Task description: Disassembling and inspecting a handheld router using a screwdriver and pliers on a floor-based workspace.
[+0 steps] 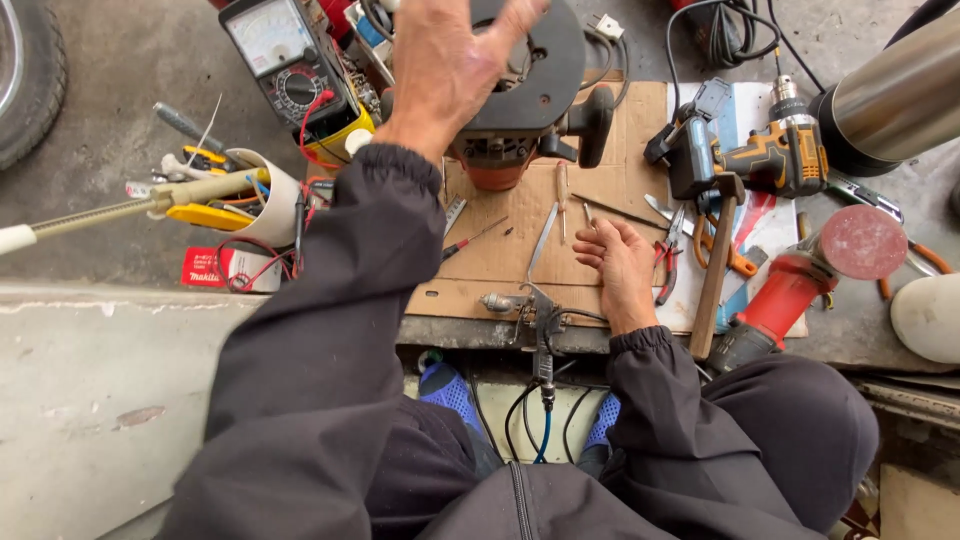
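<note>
My left hand [450, 60] reaches forward and lies on the round black base of a power router [530, 90], fingers spread over its top. The router stands on a sheet of brown cardboard [500, 250]. My right hand [620, 270] rests on the cardboard, fingers loosely curled, nearest a thin metal tool [545, 240] and small screwdrivers [562, 200]. I cannot tell whether its fingertips pinch something small. A metal spray gun [525, 305] lies at the cardboard's near edge, between my arms.
An analog multimeter [285, 55] stands at back left beside a white cup of tools [265, 195]. A cordless drill [760, 155], a hammer [715, 270], pliers [670, 255] and a red sander [810, 275] lie to the right. A steel cylinder [895, 90] sits far right.
</note>
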